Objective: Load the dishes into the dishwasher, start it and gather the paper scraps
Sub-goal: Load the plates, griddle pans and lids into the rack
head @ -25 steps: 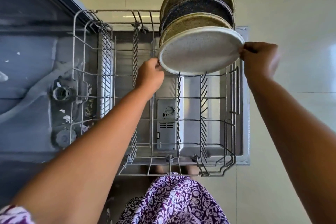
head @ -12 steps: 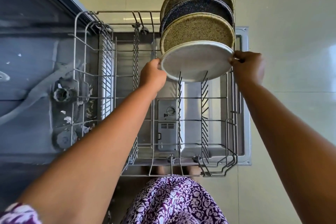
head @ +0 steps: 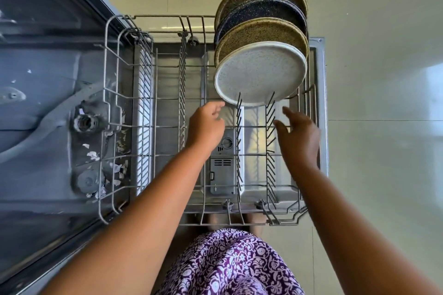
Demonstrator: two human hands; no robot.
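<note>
While the white plate [head: 261,74] stands on edge in the rack [head: 143,74] (nearest of four), the left grip [head: 206,124], loosely curled, and right grip [head: 298,136], fingers spread, hover just in front of it. Both hold nothing.

clothing: purple garment [head: 230,263], white floral scroll print | left forearm [head: 148,211]: bare | right forearm [head: 335,211]: bare
</note>
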